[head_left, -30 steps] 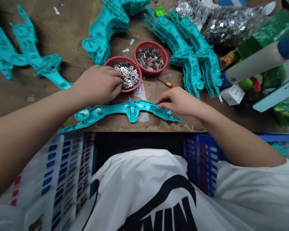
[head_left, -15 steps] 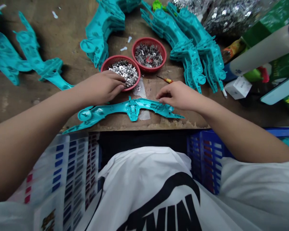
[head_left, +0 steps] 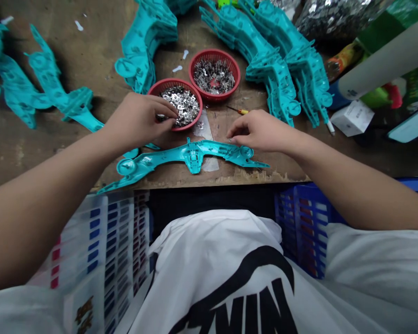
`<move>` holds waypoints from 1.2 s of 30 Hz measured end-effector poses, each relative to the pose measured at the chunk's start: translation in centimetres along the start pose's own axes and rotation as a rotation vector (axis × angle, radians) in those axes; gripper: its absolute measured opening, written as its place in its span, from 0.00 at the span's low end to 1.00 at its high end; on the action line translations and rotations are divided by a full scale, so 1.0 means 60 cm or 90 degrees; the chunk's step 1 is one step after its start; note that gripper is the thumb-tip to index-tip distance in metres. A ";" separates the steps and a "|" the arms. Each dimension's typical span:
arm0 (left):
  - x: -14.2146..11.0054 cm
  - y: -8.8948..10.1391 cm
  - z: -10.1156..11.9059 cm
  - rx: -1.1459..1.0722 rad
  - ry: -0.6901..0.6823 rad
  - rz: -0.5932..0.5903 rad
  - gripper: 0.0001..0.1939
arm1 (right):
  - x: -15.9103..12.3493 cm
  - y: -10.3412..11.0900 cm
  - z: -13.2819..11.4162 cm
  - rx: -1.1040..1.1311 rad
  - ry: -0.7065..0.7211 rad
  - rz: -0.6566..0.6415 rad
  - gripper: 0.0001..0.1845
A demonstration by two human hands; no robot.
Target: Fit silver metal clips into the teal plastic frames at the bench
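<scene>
The left hand point(head_left: 142, 118) reaches over a round red plastic basket point(head_left: 169, 83), fingertips narrowly spaced at small silvery metal clips point(head_left: 188, 106) (whether gripping any, I cannot tell). A long turquoise plastic part point(head_left: 193, 157) lies along the brown tabletop's point(head_left: 101, 55) front edge; at its right end, the right hand point(head_left: 254, 131) curls thumb and forefinger close, their hold unclear.
</scene>
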State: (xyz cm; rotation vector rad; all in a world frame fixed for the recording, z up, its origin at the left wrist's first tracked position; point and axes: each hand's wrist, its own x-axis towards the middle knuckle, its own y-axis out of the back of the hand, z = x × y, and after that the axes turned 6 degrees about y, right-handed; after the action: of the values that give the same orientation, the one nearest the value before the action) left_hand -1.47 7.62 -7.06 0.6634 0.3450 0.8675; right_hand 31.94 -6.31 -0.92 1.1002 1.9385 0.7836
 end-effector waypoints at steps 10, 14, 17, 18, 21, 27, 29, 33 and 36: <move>-0.005 -0.017 0.022 -0.243 0.090 0.070 0.19 | 0.005 -0.002 -0.006 0.069 -0.045 -0.048 0.15; -0.014 -0.013 0.048 -0.167 0.057 0.078 0.14 | 0.008 -0.004 -0.004 0.068 -0.055 -0.044 0.15; -0.019 -0.008 0.053 -0.106 0.027 0.083 0.13 | 0.009 -0.007 -0.002 0.061 -0.071 -0.049 0.15; -0.020 -0.008 0.051 -0.090 0.021 0.090 0.14 | 0.009 -0.009 0.000 0.061 -0.073 -0.053 0.15; -0.017 -0.009 0.039 -0.076 0.018 0.119 0.15 | 0.011 -0.016 0.007 0.073 -0.061 -0.060 0.20; -0.004 -0.015 0.015 -0.161 0.086 0.167 0.09 | 0.015 -0.034 0.024 0.093 -0.045 -0.062 0.13; -0.002 -0.013 0.012 -0.129 0.097 0.187 0.09 | 0.016 -0.039 0.027 0.087 -0.029 -0.057 0.12; -0.003 -0.007 0.005 -0.079 0.126 0.180 0.11 | 0.019 -0.043 0.028 0.089 -0.041 -0.054 0.12; -0.004 -0.002 -0.003 -0.091 0.115 0.152 0.13 | 0.019 -0.043 0.021 0.071 -0.030 -0.033 0.13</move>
State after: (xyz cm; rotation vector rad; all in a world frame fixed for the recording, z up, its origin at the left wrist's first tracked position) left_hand -1.64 7.46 -7.27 0.5007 0.3668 1.1735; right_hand 31.50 -6.26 -4.00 1.1197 1.9828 0.6222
